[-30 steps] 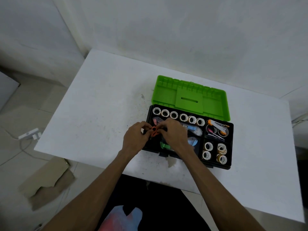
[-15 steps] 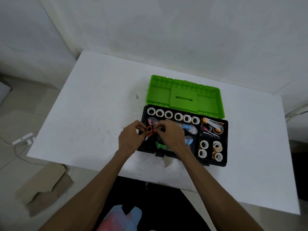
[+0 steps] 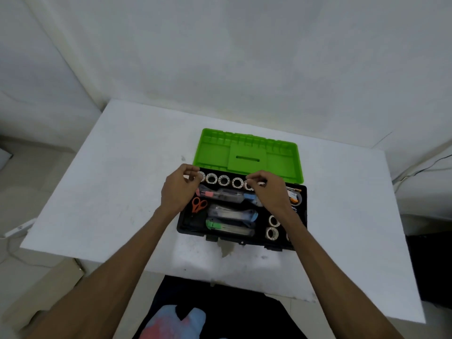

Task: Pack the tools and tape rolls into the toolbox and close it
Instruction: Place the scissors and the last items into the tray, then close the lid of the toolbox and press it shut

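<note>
The black toolbox (image 3: 193, 231) lies open on the white table (image 3: 110, 192), its green lid (image 3: 247, 155) tilted back. Along its back edge runs a row of tape rolls (image 3: 223, 179). Orange scissors (image 3: 198, 204) lie in the left end beside several utility knives (image 3: 230, 214) and a green-tipped cutter (image 3: 227, 227). More tape rolls (image 3: 272, 233) fill the right compartment, and an orange and white tool (image 3: 294, 195) lies behind them. My left hand (image 3: 179, 190) hovers over the back left corner, fingers loosely curled, holding nothing. My right hand (image 3: 269, 190) hovers over the row's right end, also without anything in it.
The table's back edge meets a white wall just behind the lid. A power strip (image 3: 17, 230) and cardboard (image 3: 56, 285) lie on the floor to the left. A cable (image 3: 420, 170) runs at the right.
Both hands let go of the orange scissors, which now lie in the box's left end. The hands moved apart and back toward the tape roll row and lid.
</note>
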